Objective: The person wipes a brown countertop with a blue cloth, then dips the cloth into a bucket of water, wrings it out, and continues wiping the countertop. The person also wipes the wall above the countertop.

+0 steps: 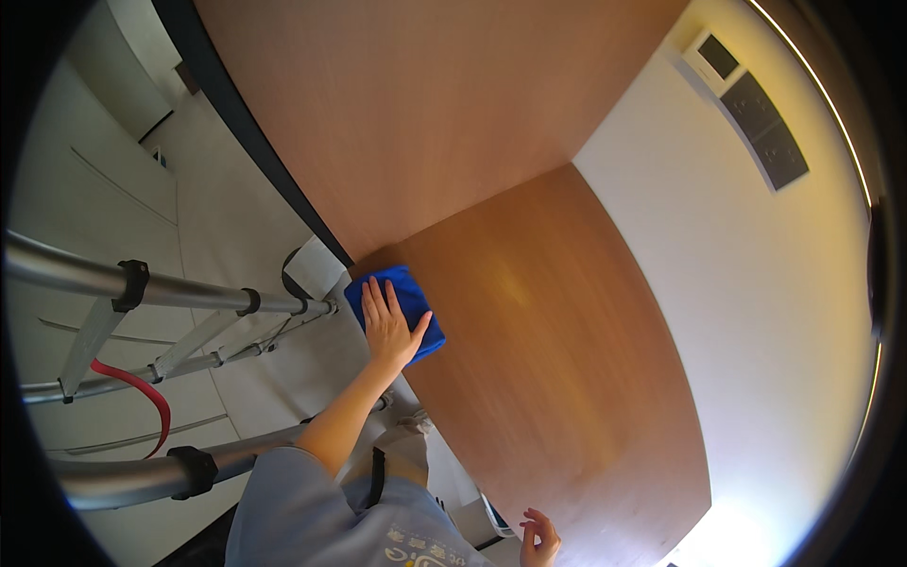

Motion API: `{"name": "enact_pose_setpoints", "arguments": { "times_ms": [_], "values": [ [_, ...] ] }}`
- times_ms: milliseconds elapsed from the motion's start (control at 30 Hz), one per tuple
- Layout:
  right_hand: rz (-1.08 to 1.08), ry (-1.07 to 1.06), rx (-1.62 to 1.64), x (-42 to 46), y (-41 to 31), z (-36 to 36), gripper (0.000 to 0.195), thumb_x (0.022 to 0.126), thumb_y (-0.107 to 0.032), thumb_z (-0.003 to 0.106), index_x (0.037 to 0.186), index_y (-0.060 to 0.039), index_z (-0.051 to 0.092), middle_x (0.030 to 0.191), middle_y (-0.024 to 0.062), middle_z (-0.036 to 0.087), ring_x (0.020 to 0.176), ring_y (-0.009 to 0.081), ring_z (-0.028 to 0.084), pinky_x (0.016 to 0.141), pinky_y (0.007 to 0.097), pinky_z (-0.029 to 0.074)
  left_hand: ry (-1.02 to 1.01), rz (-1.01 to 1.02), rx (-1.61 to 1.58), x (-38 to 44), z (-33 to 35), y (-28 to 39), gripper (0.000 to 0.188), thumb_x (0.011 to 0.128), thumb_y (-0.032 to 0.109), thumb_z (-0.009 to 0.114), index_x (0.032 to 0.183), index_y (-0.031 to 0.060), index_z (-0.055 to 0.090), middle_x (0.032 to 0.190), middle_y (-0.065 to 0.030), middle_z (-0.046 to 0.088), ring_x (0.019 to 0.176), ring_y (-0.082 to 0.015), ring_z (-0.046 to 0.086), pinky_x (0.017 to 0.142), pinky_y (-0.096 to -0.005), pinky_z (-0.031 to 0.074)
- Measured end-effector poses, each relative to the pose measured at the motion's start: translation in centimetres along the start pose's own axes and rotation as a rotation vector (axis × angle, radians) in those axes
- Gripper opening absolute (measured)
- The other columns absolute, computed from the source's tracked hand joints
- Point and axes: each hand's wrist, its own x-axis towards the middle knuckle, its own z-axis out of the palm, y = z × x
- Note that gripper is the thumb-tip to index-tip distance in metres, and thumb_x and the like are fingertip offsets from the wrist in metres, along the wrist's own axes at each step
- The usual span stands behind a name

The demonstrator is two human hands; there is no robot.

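Observation:
My left hand (386,329) lies flat, palm down, on a folded blue cloth (424,301), fingers slightly apart and thumb out to the right. The cloth rests on the brown wood-grain surface (560,312) at its left edge, close to the corner where an upright wood-grain panel (439,113) meets it. Low in the view, my right hand (540,539) is beside the near part of that surface, its fingers loosely bent and nothing visible in it. Its wrist is cut off by the picture's lower rim.
A telescopic aluminium ladder (191,290) with black collars stands at the left, a red strap (152,397) hanging on it. Behind are pale drawer fronts (106,283). The white wall (659,163) on the right carries a control panel (716,58) and dark sockets (765,131). A light strip curves beyond.

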Motion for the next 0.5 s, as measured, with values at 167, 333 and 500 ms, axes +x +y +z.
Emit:
{"name": "enact_pose_setpoints", "arguments": {
  "times_ms": [167, 333, 500],
  "values": [
    [-0.023, 0.018, 0.011, 2.1, -1.0, -0.2, 0.027, 0.091, -0.001, 0.045, 0.115, -0.0019, 0.057, 0.106, 0.012, 0.064, 0.086, 0.018, 0.065, 0.071, 0.03, 0.052, 0.091, -0.114, 0.134, 4.2, 0.7, 0.0, 0.091, 0.08, 0.056, 0.056, 0.132, -0.0129, 0.029, 0.137, -0.0366, 0.025, 0.131, -0.0473, 0.022, 0.109, -0.0523, 0.017],
    [0.024, -0.091, -0.01, 3.5, -0.7, -0.1, 0.025, 0.092, -0.003, 0.046, 0.114, -0.0052, 0.058, 0.105, 0.0101, 0.065, 0.085, 0.0179, 0.065, 0.067, 0.0308, 0.052, 0.075, -0.155, 0.133, 6.2, 2.0, 3.0, 0.087, 0.081, 0.053, 0.054, 0.129, -0.0156, 0.032, 0.136, -0.0376, 0.026, 0.13, -0.0471, 0.023, 0.11, -0.0512, 0.015],
    [0.04, -0.133, -0.046, 5.9, -2.1, -0.4, 0.03, 0.086, 0.004, 0.047, 0.113, -0.0045, 0.059, 0.102, 0.0105, 0.065, 0.085, 0.0183, 0.065, 0.064, 0.03, 0.052, 0.029, -0.008, 0.038, 10.4, 5.0, 8.5, 0.083, 0.081, 0.05, 0.052, 0.128, -0.0159, 0.033, 0.136, -0.0365, 0.028, 0.131, -0.046, 0.022, 0.11, -0.0501, 0.016]
  ]
}}
